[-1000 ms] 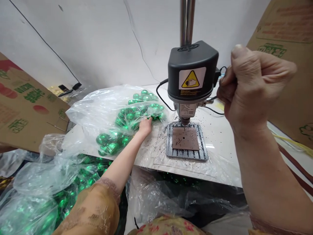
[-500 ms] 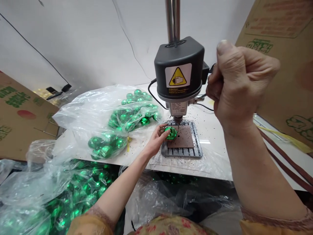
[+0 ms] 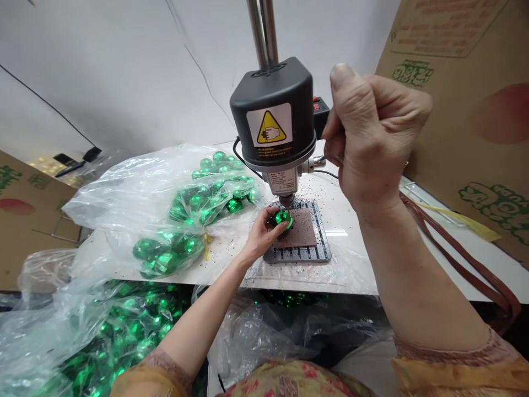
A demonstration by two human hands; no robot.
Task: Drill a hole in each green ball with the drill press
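Observation:
My left hand is closed round a shiny green faceted ball, thumb in front and fingers behind. It holds the ball directly under the chuck of a small black drill press. The bit does not show clearly, so I cannot tell whether it is in the ball. Below lies a brown board on the slotted metal base. Raised at the machine's right side, my right hand is a fist round the drill press lever, which the hand almost wholly hides.
Green balls fill a clear plastic bag left on the white table. More green balls lie in bags below its edge. Dark shavings dot the base. Cardboard boxes stand at both sides; a brown strap lies right.
The green ball has moved from the left of the bit to straight beneath the chuck. My right hand stays clenched by the machine. The whole view has shifted slightly.

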